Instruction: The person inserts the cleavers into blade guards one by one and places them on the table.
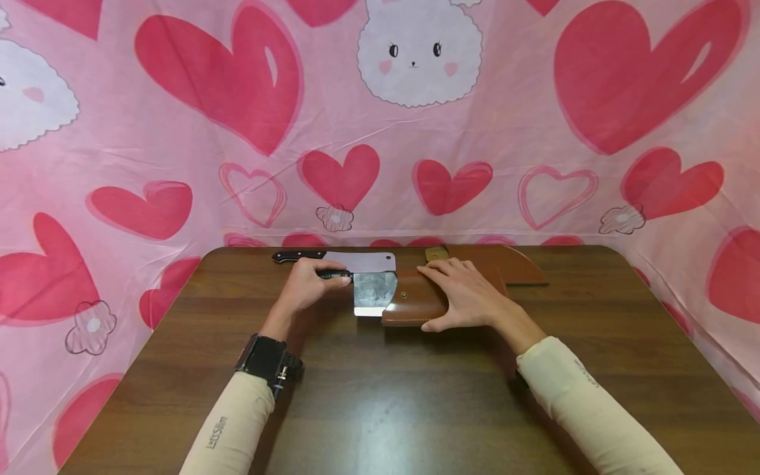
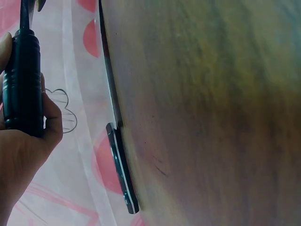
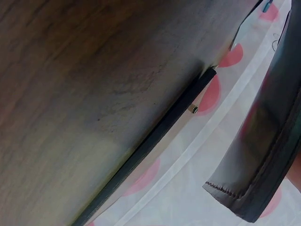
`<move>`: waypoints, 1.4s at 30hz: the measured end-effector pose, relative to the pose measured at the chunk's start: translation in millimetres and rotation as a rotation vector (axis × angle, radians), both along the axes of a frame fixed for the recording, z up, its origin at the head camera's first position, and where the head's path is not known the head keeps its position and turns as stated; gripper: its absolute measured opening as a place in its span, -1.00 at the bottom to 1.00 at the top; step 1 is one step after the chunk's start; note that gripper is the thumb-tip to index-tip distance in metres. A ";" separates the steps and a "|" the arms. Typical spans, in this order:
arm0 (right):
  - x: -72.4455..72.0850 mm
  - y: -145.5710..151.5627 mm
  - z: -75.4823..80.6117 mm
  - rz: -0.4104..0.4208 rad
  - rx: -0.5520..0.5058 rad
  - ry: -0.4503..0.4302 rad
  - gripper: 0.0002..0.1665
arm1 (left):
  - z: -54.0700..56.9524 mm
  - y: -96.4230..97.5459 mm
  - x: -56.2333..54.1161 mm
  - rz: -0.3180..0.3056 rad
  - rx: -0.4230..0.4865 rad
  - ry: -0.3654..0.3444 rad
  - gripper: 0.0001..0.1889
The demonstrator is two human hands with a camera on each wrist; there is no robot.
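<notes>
Head view: left hand [image 1: 310,282] grips black handle [image 1: 336,274] of cleaver [image 1: 375,289], blade partly inside brown sheath [image 1: 415,298]; right hand [image 1: 472,297] holds that sheath, thumb at its near edge, fingers across it. Second cleaver [image 1: 360,262] and second sheath [image 1: 505,262] lie behind, near far edge of bench [image 1: 380,396]. Left wrist view: fingers wrapped round handle, raised off bench. Right wrist view: held sheath also raised, hand barely visible, can't tell finger grip here

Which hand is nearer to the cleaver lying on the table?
Left. The left hand is just in front of the cleaver; the right hand is farther, to the right of it.
</notes>
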State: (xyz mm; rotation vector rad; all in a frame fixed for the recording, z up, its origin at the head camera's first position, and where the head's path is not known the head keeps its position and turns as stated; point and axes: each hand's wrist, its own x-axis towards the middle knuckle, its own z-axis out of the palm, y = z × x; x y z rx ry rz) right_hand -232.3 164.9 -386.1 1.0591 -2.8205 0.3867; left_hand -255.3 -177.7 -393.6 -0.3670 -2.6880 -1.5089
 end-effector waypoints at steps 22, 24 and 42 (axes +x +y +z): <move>0.7 -8.6 0.0 0.011 -0.004 0.004 0.28 | 0.6 10.8 -0.7 -0.011 -0.008 0.036 -0.65; 1.2 -9.3 0.0 0.013 -0.006 0.007 0.28 | 0.5 11.6 -0.3 -0.008 -0.007 0.039 -0.65; 1.6 -18.8 -1.3 0.036 -0.005 0.061 0.27 | 0.0 22.6 0.7 -0.028 -0.014 0.078 -0.67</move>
